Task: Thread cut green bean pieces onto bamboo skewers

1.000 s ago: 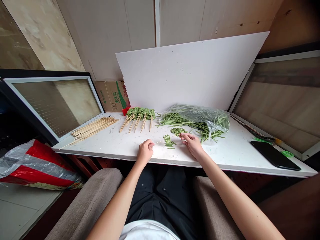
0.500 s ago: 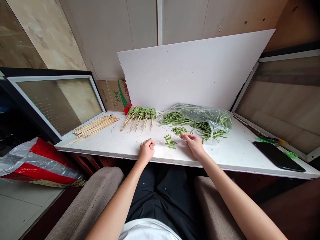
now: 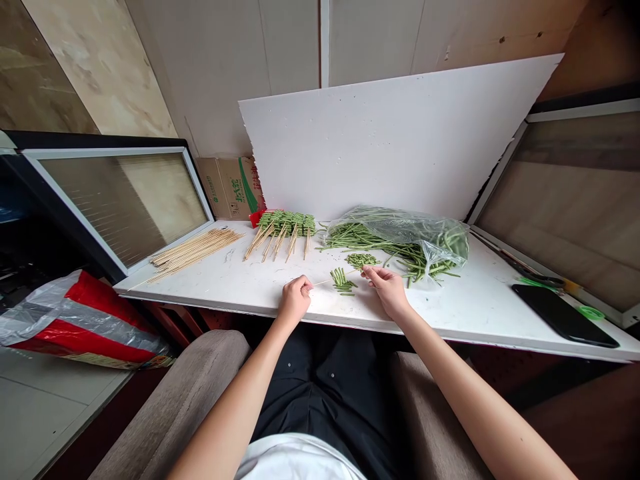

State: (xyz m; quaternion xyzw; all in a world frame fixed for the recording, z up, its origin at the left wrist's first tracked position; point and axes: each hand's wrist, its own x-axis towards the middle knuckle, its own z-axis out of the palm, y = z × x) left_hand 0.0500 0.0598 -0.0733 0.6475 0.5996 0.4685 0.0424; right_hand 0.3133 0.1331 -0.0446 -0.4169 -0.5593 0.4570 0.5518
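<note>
My left hand [image 3: 295, 298] is closed in a pinch on the near end of a thin bamboo skewer [image 3: 327, 279] that points right across the white table [image 3: 240, 283]. At the skewer's far tip my right hand [image 3: 386, 287] is pinched on a short green bean piece [image 3: 364, 270]. Between my hands lies a small heap of cut bean pieces [image 3: 342, 281], and a second heap [image 3: 361, 260] sits just beyond. A clear plastic bag of long green beans [image 3: 400, 239] lies behind my right hand.
Finished bean skewers [image 3: 285, 230] lie fanned at the back, bare bamboo sticks [image 3: 193, 249] in a pile at the left. A black phone [image 3: 565, 315] and green rubber bands [image 3: 589, 312] rest at the right. A white foam board [image 3: 390, 133] leans behind; glass-fronted cabinets flank the table.
Both hands have kept their pinches and places on the skewer and bean piece. The view has drifted slightly, shifting everything a little rightwards.
</note>
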